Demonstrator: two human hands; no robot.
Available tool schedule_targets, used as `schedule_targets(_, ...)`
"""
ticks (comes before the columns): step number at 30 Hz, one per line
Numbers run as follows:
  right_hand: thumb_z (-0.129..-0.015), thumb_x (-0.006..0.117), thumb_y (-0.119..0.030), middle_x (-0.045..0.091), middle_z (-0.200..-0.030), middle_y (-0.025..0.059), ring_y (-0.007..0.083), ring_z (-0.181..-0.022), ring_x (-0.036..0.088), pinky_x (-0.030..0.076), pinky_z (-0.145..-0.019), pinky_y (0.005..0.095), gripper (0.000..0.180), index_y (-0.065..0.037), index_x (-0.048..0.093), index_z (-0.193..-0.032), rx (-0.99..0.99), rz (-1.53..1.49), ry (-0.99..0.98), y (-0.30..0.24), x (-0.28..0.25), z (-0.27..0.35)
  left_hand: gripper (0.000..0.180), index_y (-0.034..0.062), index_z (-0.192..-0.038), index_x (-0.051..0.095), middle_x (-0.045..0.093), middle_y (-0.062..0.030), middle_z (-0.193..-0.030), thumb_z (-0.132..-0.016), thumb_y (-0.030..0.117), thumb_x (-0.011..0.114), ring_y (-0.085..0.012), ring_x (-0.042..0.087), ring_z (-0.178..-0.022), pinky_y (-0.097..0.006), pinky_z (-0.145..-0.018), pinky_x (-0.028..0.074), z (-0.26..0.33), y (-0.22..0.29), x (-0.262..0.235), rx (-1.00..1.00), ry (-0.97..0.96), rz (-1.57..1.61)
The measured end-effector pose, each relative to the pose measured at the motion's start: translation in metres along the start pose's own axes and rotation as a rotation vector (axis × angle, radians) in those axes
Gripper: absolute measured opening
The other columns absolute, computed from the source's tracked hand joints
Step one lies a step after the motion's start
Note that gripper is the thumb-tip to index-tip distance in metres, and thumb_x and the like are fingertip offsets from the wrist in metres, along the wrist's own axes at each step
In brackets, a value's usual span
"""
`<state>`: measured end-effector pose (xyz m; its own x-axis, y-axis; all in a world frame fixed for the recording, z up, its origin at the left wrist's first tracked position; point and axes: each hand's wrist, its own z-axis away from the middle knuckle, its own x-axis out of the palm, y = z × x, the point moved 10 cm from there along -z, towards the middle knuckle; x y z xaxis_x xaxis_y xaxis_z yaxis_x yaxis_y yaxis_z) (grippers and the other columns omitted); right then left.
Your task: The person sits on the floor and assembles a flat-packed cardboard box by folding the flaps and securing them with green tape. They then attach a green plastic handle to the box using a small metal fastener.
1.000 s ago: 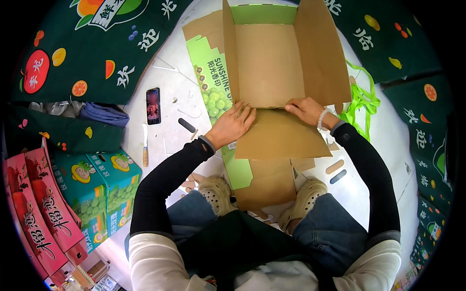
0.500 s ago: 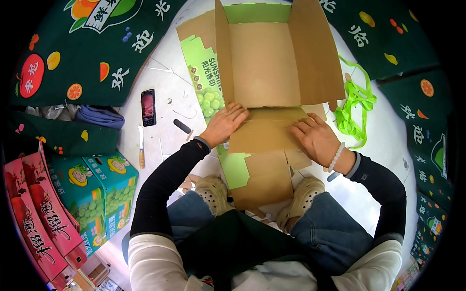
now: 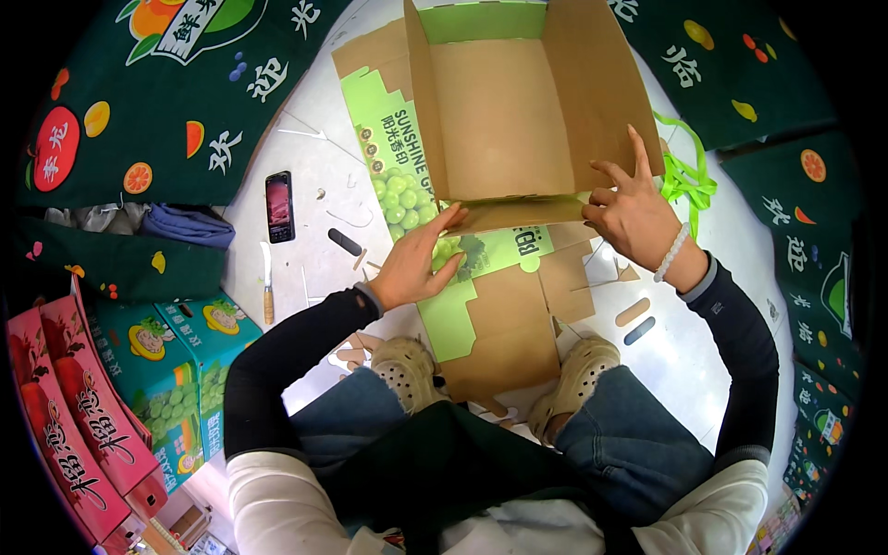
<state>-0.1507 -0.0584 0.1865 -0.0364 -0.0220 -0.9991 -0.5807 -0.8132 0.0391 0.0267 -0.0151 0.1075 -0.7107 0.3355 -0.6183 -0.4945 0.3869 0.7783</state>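
Note:
An open cardboard box [image 3: 499, 111], brown inside with a green far wall, stands in front of me. Its near flap [image 3: 518, 213] is folded up, its green printed outside partly showing. My left hand [image 3: 418, 264] touches the flap's left end with its fingertips; the thumb is spread away below. At the flap's right end is my right hand [image 3: 636, 215], fingers spread, the index stretched up along the box's right wall. Beneath lies flattened green-and-brown cardboard [image 3: 504, 347] with grape pictures.
A phone [image 3: 279, 205] and a wooden-handled knife [image 3: 268, 282] lie on the floor at left. Green strap [image 3: 689, 180] lies behind the box's right side. Cardboard cutouts [image 3: 638, 330] are scattered near my feet. Pink cartons [image 3: 83, 398] and teal cartons [image 3: 176, 370] stand at lower left.
The near flap has gone from lying out toward me to folded up at the box. My left hand has spread its thumb; my right hand has moved up and right, raising its index finger.

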Motion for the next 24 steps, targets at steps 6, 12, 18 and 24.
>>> schedule_targets(6, -0.076, 0.063, -0.014, 0.065, -0.075, 0.0021, 0.0224, -0.103, 0.058, 0.013, -0.109, 0.0642, 0.009, -0.013, 0.072, -0.076, 0.032, -0.088, -0.210, 0.013, 0.028, 0.002, 0.053, 0.0082, -0.118, 0.055, 0.054, -0.0074, -0.119, -0.072, 0.025, 0.075, -0.0294, 0.053, -0.113, -0.046, -0.091, 0.045, 0.000, 0.069, -0.034, 0.461, 0.049, -0.658)
schedule_targets(12, -0.074, 0.067, -0.012, 0.063, -0.077, 0.0059, 0.0195, -0.095, 0.059, 0.017, -0.112, 0.0578, 0.007, -0.010, 0.068, -0.080, -0.030, -0.117, -0.108, 0.026, 0.018, -0.003, 0.043, 0.0070, -0.101, 0.057, 0.055, -0.0074, -0.113, -0.070, 0.030, 0.076, -0.0257, 0.042, -0.125, -0.043, -0.093, 0.045, -0.053, 0.024, -0.028, 0.193, -0.242, -0.689)
schedule_targets(18, -0.079, 0.061, -0.008, 0.060, -0.073, 0.0091, 0.0249, -0.078, 0.062, 0.032, -0.105, 0.0484, 0.012, -0.008, 0.062, -0.090, 0.102, -0.108, -0.005, 0.047, 0.010, -0.003, 0.027, 0.0032, -0.083, 0.062, 0.060, -0.0074, -0.092, -0.076, 0.028, 0.071, -0.0266, 0.051, -0.115, -0.035, -0.084, 0.049, -0.048, 0.017, -0.028, 0.224, -0.084, -0.551)
schedule_targets(24, -0.079, 0.060, -0.007, 0.058, -0.073, 0.0122, 0.0313, -0.076, 0.060, 0.047, -0.086, 0.0425, 0.015, -0.005, 0.055, -0.093, 0.261, -0.122, 0.107, 0.079, 0.016, -0.012, 0.029, 0.0019, -0.064, 0.066, 0.062, -0.0072, -0.075, -0.077, 0.027, 0.069, -0.0235, 0.060, -0.091, -0.033, -0.067, 0.051, -0.063, 0.015, -0.024, 0.195, 0.073, -0.600)
